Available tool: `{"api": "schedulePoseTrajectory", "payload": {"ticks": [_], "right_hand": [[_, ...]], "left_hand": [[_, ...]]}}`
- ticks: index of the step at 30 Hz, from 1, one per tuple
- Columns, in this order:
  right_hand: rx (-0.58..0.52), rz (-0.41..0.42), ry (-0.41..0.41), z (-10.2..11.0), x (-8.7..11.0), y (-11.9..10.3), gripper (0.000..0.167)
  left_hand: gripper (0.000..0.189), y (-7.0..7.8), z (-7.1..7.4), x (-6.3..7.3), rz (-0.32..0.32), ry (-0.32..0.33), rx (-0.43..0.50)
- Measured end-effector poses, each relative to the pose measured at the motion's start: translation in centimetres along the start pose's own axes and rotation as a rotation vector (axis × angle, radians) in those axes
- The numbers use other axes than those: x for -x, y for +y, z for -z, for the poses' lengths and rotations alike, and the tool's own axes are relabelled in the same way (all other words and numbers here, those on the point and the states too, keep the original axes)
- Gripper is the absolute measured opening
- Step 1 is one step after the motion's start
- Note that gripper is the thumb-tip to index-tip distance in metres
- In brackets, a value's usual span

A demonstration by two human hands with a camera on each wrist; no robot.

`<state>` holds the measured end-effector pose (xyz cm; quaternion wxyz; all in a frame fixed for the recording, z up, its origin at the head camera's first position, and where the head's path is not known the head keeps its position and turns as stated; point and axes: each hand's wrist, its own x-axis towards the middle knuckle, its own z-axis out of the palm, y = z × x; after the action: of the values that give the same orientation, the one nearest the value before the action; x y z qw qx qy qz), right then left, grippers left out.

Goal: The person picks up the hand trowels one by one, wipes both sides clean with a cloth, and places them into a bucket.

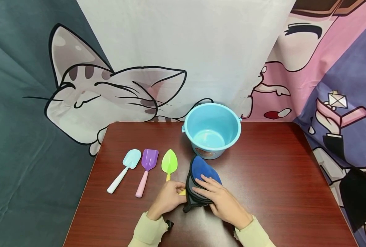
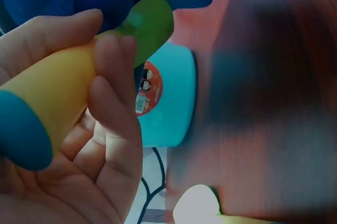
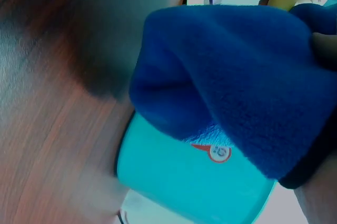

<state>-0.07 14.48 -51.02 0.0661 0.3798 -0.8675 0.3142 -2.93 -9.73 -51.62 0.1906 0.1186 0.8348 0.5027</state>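
- Task's thing: yellow-handled tool [image 2: 58, 84], green neck, blue end cap. It's held over the near side of the counter [image 1: 278, 164]; business end goes into the cloth [image 1: 203, 168], so I can't tell its shape.
- Cloth: blue and grey faces, black edging, folded around the tool's front part; some green neck pokes out in the left wrist view.
- Step, my read: wiping the tool down. Can't tell how far along.
- Next move, I'd judge: keep a firm hold on the handle, rub or draw the cloth along the covered end, then unwrap and put the tool down near the others. Loose folds could slip; I'd watch that.
- Left hand [image 1: 168, 198]: thumb and fingers closed in a pinch on the yellow handle, close to the cloth.
- Right hand [image 1: 224, 200]: long fingers laid fairly straight over the cloth, more of the hand underneath; I call it gripping the cloth, tool between the folds.
- Left of the work: green shovel [image 1: 169, 163], handle partly behind the left hand; then purple shovel [image 1: 149, 159], then light blue shovel [image 1: 132, 159], all lying apart.
- Beyond the cloth: blue bucket [image 1: 214, 118], upright near the far edge.
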Motion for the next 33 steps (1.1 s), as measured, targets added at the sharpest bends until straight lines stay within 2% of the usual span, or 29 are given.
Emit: {"api": "schedulePoseTrajectory", "payload": {"ticks": [6,13,18,25,33], "right_hand": [[0.009,-0.032,-0.005,0.0,-0.2,0.1,0.088],[0.034,-0.109,0.025,0.3,-0.2,0.3,0.085],[0.053,-0.183,0.081,0.2,0.1,0.5,0.083],[0.102,-0.273,0.177,-0.2,0.6,1.1,0.081],[0.113,-0.321,0.257,0.5,1.3,2.0,0.078]], "left_hand": [[0.028,-0.1,-0.1,0.1,-0.026,0.015,0.008],[0.03,0.0,0.0,0.3,-0.012,0.007,0.046],[0.031,0.0,0.0,0.6,-0.007,-0.019,0.076],[0.029,-0.2,0.4,0.9,-0.021,-0.023,0.102],[0.03,-0.6,0.8,1.0,-0.03,-0.031,0.151]]}}
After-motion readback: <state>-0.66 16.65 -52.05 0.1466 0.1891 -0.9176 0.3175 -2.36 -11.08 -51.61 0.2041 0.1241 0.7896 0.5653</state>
